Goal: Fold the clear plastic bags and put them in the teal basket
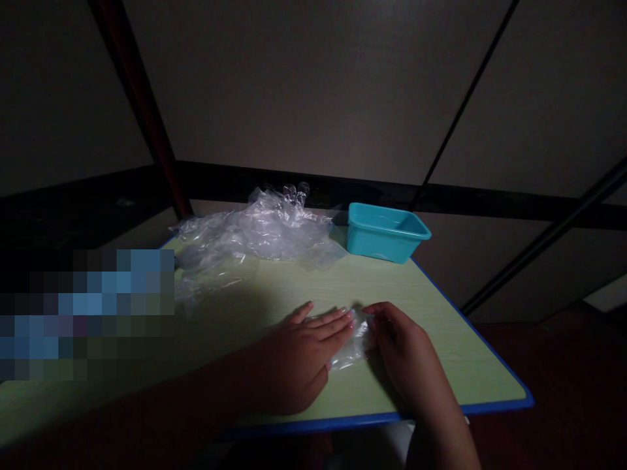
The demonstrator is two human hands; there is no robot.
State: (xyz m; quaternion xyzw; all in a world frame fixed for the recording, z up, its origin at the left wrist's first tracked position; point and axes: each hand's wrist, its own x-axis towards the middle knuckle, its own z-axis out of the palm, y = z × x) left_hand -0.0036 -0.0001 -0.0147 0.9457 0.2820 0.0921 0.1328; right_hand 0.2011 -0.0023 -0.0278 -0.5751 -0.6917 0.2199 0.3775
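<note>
A thin, clear plastic glove (349, 353), seemingly folded up small, lies on the table in front of me. Flat on top of it rests my left hand (304, 356), fingers stretched out and covering its left part. My right hand (404, 346) is at the glove's right edge, thumb and fingers curled together on the plastic. Behind both hands spreads a loose heap of clear disposable plastic gloves (274, 228), with finger-shaped tips standing up at its top.
A turquoise plastic basket (379, 241) stands at the table's back right corner. The pale green table (470, 372) has a blue edge. Panelled wall (304, 98) rises behind it. A pixelated patch hides the left side.
</note>
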